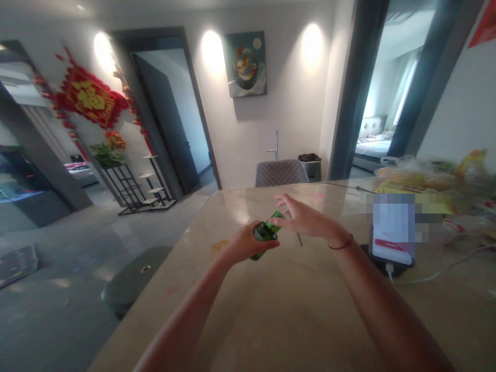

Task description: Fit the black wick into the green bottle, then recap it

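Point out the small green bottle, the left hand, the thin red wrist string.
small green bottle [266, 233], head view, dark middle part.
left hand [242, 243], head view, back of hand.
thin red wrist string [342, 246], head view, lower strand.

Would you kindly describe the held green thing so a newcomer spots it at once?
Find the long beige table, then its middle. There the left hand grips a tilted green bottle, the open right hand at its upper end. Unlike the white phone nearby, it is dark, glassy green.

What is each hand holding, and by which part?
The left hand grips a green bottle around its near end. The right hand holds nothing, open beside the far end.
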The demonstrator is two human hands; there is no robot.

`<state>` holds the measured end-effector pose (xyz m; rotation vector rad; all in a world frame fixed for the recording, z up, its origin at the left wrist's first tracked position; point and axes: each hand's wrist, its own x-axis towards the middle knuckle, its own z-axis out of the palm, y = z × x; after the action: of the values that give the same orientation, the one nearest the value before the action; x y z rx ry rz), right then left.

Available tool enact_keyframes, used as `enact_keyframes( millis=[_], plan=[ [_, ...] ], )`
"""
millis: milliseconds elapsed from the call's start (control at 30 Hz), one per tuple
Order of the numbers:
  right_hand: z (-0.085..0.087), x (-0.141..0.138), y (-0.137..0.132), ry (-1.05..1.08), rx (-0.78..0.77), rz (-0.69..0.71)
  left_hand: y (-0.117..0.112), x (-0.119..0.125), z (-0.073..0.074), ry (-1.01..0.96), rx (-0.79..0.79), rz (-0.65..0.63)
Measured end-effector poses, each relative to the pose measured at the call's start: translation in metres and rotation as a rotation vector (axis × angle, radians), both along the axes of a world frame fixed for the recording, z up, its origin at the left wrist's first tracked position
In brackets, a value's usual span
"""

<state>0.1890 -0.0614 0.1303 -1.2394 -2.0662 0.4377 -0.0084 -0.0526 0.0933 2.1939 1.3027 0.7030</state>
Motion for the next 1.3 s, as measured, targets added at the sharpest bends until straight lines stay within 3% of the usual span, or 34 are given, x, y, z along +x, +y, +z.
enact_keyframes(
  millis=[67, 133, 367, 600, 767, 933, 1067, 1167, 1300],
  plan=[
    [-0.001, -0.002, 0.004, -0.041, -0.052, -0.073, -0.001, 0.000, 0.001, 0.005, -0.001, -0.001],
    [-0.001, -0.001, 0.007, -0.056, -0.083, -0.057, -0.002, 0.000, 0.002, 0.013, 0.001, 0.007],
    [-0.002, 0.008, 0.003, 0.047, -0.107, 0.212, -0.004, 0.002, 0.001, 0.024, 0.024, 0.028],
    [0.002, 0.008, 0.003, 0.020, -0.124, 0.211, -0.003, 0.002, 0.001, 0.043, 0.024, 0.026],
    [0.002, 0.014, 0.006, 0.146, -0.097, 0.226, -0.004, 0.003, 0.003, 0.025, 0.030, 0.034],
    [-0.007, 0.027, 0.023, 0.231, -0.049, 0.119, -0.005, 0.003, 0.004, 0.043, 0.068, 0.053],
    [-0.030, 0.044, 0.044, -0.019, 0.004, -0.162, -0.006, 0.004, 0.004, 0.035, 0.061, 0.040],
    [-0.049, 0.057, 0.055, -0.286, -0.084, -0.314, -0.006, 0.004, 0.004, 0.019, 0.049, 0.025],
    [-0.062, 0.068, 0.060, -0.518, -0.359, -0.141, -0.006, 0.003, 0.005, 0.011, 0.036, 0.012]
  ],
)
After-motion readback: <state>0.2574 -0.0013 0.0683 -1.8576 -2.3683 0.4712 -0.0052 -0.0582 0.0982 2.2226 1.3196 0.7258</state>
